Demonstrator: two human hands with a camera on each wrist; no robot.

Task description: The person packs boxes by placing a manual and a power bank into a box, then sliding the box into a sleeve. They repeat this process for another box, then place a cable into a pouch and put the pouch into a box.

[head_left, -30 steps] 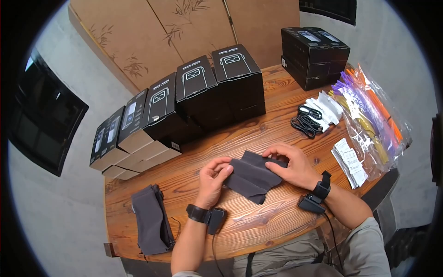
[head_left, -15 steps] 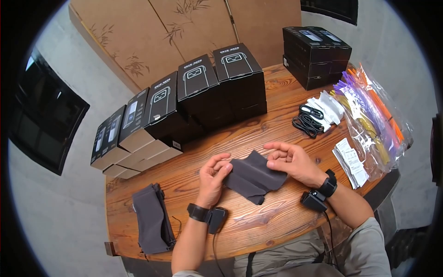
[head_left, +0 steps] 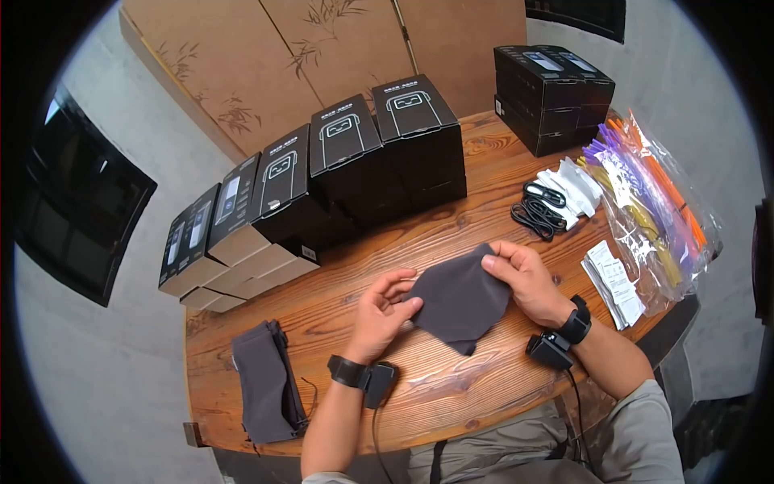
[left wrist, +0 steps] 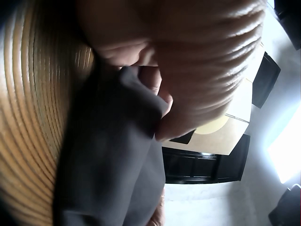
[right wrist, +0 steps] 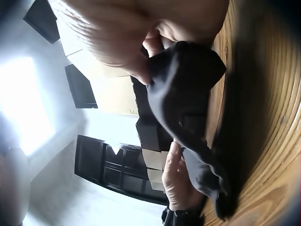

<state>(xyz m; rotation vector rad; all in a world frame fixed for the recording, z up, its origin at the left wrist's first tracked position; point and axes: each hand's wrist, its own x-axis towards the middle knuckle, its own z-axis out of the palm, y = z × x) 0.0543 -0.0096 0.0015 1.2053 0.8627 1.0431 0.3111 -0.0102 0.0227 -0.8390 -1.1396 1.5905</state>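
A soft, dark grey cloth (head_left: 461, 300) is spread between both hands above the table, with one corner drooping toward the person. My left hand (head_left: 384, 315) pinches its left edge between thumb and fingers. At the upper right corner, the thumb and fingers of my right hand (head_left: 528, 282) grip the fabric. In the left wrist view the cloth (left wrist: 108, 155) hangs in folds from the fingers, hiding some of them. The right wrist view shows a rolled lower edge on the cloth (right wrist: 188, 89), with the left hand (right wrist: 178, 183) beyond it.
More folded dark grey cloths (head_left: 262, 383) with thin black cords lie at left. Black boxes (head_left: 347, 153) form a row behind, and others (head_left: 552, 101) stack at back right. Black cables (head_left: 538, 211), white papers (head_left: 610, 282) and a plastic bag of colourful strips (head_left: 645, 206) lie at right.
The creased cloth has been opened out flatter and its upper corner raised. My right hand shifted its grip up to that corner; my left hand moved slightly right.
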